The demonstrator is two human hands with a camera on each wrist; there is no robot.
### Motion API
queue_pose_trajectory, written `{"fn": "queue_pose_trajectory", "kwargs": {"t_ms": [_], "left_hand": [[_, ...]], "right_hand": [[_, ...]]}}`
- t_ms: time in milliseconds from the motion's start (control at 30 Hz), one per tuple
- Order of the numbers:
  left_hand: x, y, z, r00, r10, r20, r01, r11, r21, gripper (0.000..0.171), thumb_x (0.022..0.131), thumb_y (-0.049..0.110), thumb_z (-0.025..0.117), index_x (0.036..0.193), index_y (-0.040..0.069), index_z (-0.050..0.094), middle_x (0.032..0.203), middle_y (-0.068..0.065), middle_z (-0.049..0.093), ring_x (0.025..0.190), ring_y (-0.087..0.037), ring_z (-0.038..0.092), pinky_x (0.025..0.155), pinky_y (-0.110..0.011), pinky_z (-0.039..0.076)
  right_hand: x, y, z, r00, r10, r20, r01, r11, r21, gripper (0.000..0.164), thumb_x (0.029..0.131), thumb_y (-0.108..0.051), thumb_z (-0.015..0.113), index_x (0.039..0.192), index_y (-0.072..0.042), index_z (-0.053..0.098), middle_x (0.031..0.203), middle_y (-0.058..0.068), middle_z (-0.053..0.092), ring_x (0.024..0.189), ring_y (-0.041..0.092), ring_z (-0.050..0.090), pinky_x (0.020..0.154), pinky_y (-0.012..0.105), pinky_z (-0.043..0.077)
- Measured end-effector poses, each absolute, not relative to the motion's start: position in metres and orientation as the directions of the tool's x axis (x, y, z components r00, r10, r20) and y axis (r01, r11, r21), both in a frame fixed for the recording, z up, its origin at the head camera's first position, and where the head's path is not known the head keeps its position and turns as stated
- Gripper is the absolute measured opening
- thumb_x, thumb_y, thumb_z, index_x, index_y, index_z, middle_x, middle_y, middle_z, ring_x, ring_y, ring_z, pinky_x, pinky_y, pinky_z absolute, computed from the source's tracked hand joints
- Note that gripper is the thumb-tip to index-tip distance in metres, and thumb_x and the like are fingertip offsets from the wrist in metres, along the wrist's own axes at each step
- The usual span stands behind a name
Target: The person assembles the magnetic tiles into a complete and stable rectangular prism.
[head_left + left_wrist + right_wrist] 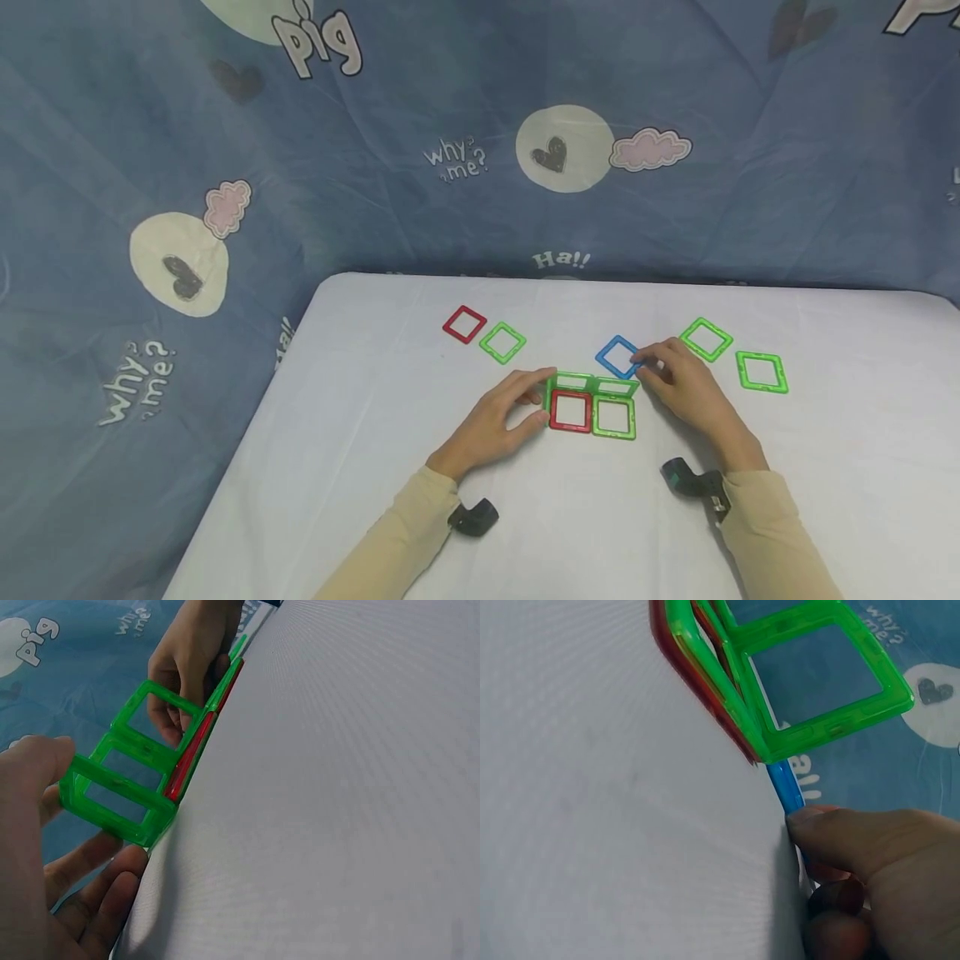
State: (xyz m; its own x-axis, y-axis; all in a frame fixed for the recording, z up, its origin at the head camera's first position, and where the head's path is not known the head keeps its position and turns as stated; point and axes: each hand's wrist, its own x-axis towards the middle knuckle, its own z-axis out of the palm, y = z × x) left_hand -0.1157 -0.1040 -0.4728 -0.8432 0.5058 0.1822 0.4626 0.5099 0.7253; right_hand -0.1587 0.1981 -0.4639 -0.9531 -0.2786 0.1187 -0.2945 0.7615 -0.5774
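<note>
Near the table's middle, a red magnetic tile [570, 429] and a green magnetic tile [613, 435] lie flat side by side. Two green tiles [573, 376] stand tilted along their far edges. Another green tile [548, 397] stands at the left end, held at its edges between the thumb and fingers of my left hand [491, 421]. Just behind this group, my right hand [690, 392] pinches the right corner of a blue magnetic tile [607, 347]. In the right wrist view, the thumb presses on the blue tile [785, 785], most of which is hidden.
Farther back on the left lie a loose red tile [453, 317] and a green tile [491, 333]. Beyond my right hand are two more green tiles [717, 329]. A blue printed cloth [375, 208] hangs behind the white table [337, 400].
</note>
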Motion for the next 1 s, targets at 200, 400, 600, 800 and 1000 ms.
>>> {"fn": "queue_pose_trajectory", "kwargs": {"t_ms": [200,400,600,800,1000], "left_hand": [[-0.118,-0.103,-0.472,-0.837,0.511,0.195,0.477,0.507,0.718,0.057,0.093,0.035,0.057,0.145,0.036,0.032,0.122,0.012,0.051,0.103,-0.003,0.054,0.096,-0.024,0.046],[-0.118,-0.104,-0.472,-0.834,0.512,0.208,0.485,0.499,0.718,0.065,0.087,0.036,0.066,0.144,0.034,0.034,0.122,0.013,0.052,0.103,-0.001,0.055,0.096,-0.024,0.047],[-0.119,-0.105,-0.473,-0.825,0.518,0.224,0.503,0.495,0.709,0.074,0.082,0.027,0.074,0.144,0.033,0.034,0.121,0.011,0.052,0.102,-0.001,0.056,0.095,-0.021,0.047],[-0.119,-0.105,-0.475,-0.821,0.523,0.230,0.512,0.496,0.701,0.076,0.081,0.022,0.075,0.144,0.032,0.034,0.120,0.010,0.053,0.101,-0.003,0.057,0.094,-0.022,0.047],[-0.118,-0.104,-0.477,-0.821,0.523,0.229,0.515,0.504,0.694,0.078,0.080,0.022,0.076,0.144,0.033,0.034,0.117,0.010,0.053,0.101,-0.002,0.056,0.094,-0.021,0.048]], "right_hand": [[-0.157,0.200,-0.463,-0.953,-0.279,0.121,-0.296,0.760,-0.579,0.019,0.089,-0.012,0.063,0.109,-0.010,0.065,0.092,0.004,0.053,0.073,0.016,0.043,0.062,0.026,0.038],[-0.157,0.198,-0.464,-0.952,-0.283,0.118,-0.297,0.756,-0.584,0.014,0.089,-0.017,0.064,0.102,-0.012,0.066,0.093,0.002,0.053,0.075,0.015,0.044,0.064,0.026,0.039],[-0.156,0.198,-0.461,-0.947,-0.276,0.163,-0.318,0.744,-0.588,0.010,0.091,-0.023,0.063,0.098,-0.016,0.064,0.096,-0.001,0.052,0.075,0.014,0.043,0.063,0.025,0.038],[-0.154,0.202,-0.456,-0.936,-0.280,0.212,-0.351,0.717,-0.602,0.010,0.091,-0.023,0.062,0.099,-0.017,0.063,0.097,-0.002,0.059,0.072,0.012,0.045,0.061,0.023,0.040],[-0.152,0.204,-0.454,-0.940,-0.271,0.208,-0.341,0.718,-0.606,0.012,0.091,-0.023,0.063,0.100,-0.014,0.064,0.082,0.000,0.058,0.069,0.012,0.044,0.059,0.024,0.038]]}}
